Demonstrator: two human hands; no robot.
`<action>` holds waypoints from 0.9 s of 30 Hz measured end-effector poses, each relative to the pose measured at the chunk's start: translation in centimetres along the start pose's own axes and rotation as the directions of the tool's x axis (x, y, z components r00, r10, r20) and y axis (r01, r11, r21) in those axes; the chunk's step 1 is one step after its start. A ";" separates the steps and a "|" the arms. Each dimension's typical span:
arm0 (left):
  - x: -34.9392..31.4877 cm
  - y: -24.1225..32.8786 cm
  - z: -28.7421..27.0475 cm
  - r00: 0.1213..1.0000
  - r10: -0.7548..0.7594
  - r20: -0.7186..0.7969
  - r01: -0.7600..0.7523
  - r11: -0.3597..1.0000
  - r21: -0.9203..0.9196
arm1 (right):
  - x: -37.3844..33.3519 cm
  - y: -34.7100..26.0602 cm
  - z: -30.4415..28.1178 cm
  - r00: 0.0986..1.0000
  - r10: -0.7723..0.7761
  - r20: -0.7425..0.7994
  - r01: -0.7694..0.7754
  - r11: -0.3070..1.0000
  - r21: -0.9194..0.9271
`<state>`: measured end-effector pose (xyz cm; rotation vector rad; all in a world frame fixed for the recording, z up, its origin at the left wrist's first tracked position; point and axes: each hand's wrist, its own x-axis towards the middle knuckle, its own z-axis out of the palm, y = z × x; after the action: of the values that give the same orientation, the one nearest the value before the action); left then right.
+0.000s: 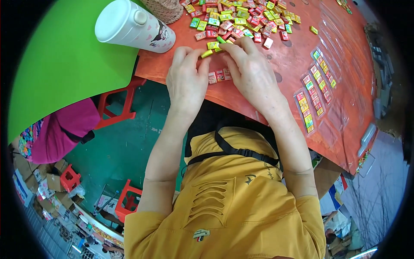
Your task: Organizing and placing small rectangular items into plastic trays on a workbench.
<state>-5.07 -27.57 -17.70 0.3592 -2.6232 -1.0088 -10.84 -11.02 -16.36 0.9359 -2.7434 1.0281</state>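
Note:
My left hand [186,77] and my right hand [251,71] rest close together at the near edge of a red-brown table [302,52]. The fingertips of both hands meet on a small yellow-green packet [207,53]. Between the hands lies a short row of small red packets [219,76] on the table. Just beyond my fingers spreads a heap of several small red, green and yellow packets [241,19].
A white lidded tumbler [131,26] lies on its side at the table's left end, beside a woven basket [166,8]. Clear blister strips filled with packets [312,97] lie at the right. A green sheet [64,60], red stools [118,108] and a person in pink [60,131] are at the left.

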 end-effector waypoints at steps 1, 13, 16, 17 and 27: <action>0.4 -0.2 -0.1 0.997 -0.042 0.067 0.041 0.999 0.014 | 0.0 -0.1 0.0 1.000 -0.002 0.002 0.002 1.000 0.000; 0.0 3.0 -0.2 0.906 0.019 0.423 0.327 0.602 -0.728 | -2.7 1.0 -5.4 0.997 0.071 0.010 -0.072 0.980 0.187; -0.6 4.0 0.8 0.854 0.102 0.510 0.409 0.472 -0.781 | -3.3 1.3 -5.3 0.985 0.165 0.051 -0.173 0.946 0.273; -0.7 4.4 1.1 0.854 0.102 0.511 0.411 0.472 -0.780 | -3.5 1.2 -5.3 0.974 0.220 0.055 -0.226 0.929 0.293; -1.3 -0.6 -0.2 0.977 0.185 -0.109 -0.205 0.952 -0.227 | -4.1 2.4 -3.7 0.981 0.191 -0.047 -0.178 0.963 0.202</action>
<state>-3.71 -27.68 -18.28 0.0825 -2.3708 -1.1929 -9.42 -5.13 -15.95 0.6609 -2.7534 1.3573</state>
